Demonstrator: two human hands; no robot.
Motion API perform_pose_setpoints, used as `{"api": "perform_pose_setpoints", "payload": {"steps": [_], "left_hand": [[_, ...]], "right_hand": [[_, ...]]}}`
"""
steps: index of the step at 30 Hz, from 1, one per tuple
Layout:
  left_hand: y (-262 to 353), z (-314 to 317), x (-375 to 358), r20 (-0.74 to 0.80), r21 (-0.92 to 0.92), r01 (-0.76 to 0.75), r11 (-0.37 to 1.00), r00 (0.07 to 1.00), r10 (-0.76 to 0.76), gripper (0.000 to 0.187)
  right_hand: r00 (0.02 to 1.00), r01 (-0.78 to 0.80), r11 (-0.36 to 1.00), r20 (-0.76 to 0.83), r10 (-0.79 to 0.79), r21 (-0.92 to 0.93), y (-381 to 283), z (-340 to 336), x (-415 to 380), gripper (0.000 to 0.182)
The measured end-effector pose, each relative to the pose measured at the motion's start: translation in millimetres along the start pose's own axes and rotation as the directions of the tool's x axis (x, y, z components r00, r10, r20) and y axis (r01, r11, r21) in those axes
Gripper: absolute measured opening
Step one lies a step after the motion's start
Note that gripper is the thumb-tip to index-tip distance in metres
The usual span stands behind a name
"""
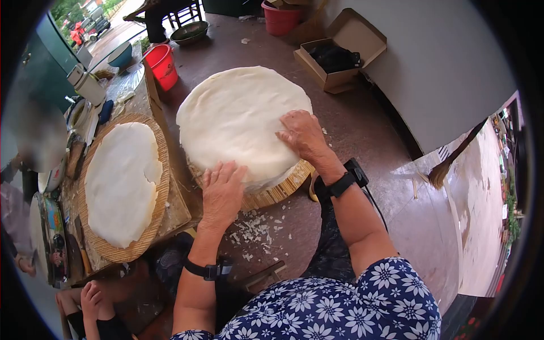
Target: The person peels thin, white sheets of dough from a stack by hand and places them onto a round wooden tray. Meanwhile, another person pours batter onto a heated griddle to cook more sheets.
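Note:
A large round white sheet that looks like dough (241, 116) lies on a round woven straw mat (277, 195), its near edge hanging a little over a stack beneath. My left hand (222, 190) rests on the near left edge, fingers stretched out and slightly spread. On the right edge lies my right hand (304, 133), its fingers bent and pressing on the surface, the thumb apart; nothing shows in its grip. To the left, a second thin white sheet (122, 184) with a torn right edge covers another straw mat (161, 198) on the wooden table.
The wooden table (177, 209) holds bowls, a knife (84, 252) and other items. White scraps (263, 229) litter the floor. A red bucket (162, 67), an open cardboard box (337, 56) and a broom (442, 170) stand around. Another person's hand (90, 297) is at lower left.

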State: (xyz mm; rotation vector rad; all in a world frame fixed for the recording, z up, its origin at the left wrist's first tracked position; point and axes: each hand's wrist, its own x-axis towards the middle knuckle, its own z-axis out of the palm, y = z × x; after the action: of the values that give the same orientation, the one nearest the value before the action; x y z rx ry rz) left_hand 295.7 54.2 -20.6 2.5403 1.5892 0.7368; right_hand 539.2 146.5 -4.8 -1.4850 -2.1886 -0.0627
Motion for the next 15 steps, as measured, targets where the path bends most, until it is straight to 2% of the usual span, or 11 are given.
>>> {"api": "perform_pose_setpoints", "payload": {"steps": [1,3,4,6,7,9,11,13,15], "left_hand": [[0.3,-0.1,-0.6,0.037,0.014,0.018,1.0,0.999,-0.018,0.043],[0.7,-0.5,-1.0,0.074,0.022,0.026,0.999,0.997,-0.027,0.047],[0.9,-0.8,-1.0,0.085,0.022,0.031,0.999,0.996,-0.033,0.049],[2.4,0.0,-1.4,0.094,0.017,0.031,0.999,0.995,-0.032,0.05],[3.2,0.3,-1.4,0.091,0.025,0.026,0.999,0.995,-0.029,0.052],[4.0,-0.1,-1.3,0.087,0.031,0.012,0.999,0.996,-0.015,0.053],[4.8,-0.9,-1.5,0.122,0.064,0.0,0.998,0.993,-0.007,0.054],[4.7,-1.3,-1.8,0.121,0.063,-0.004,0.998,0.993,-0.004,0.055],[4.7,-1.8,-3.3,0.118,0.065,-0.001,0.998,0.993,-0.006,0.055]], "right_hand": [[1.0,-0.007,1.0,-0.005,0.007,-0.013,6.6,-1.3,0.3,0.031],[0.976,-0.114,0.964,-0.154,0.153,0.239,22.6,-0.9,3.3,0.029],[0.975,-0.119,0.966,-0.157,0.158,0.231,31.2,-5.8,5.6,0.029],[0.831,-0.423,0.83,-0.21,0.516,0.365,48.5,-16.5,9.3,0.027],[0.828,-0.425,0.83,-0.216,0.518,0.362,52.0,-17.0,9.6,0.027],[0.778,-0.481,0.748,-0.171,0.605,0.457,58.9,-11.3,8.8,0.026],[0.785,-0.481,0.748,-0.156,0.6,0.457,61.0,-1.8,8.4,0.029],[0.767,-0.535,0.683,-0.052,0.639,0.496,61.7,7.1,6.7,0.035],[0.736,-0.563,0.662,-0.065,0.674,0.494,71.6,18.2,6.1,0.038]]}}
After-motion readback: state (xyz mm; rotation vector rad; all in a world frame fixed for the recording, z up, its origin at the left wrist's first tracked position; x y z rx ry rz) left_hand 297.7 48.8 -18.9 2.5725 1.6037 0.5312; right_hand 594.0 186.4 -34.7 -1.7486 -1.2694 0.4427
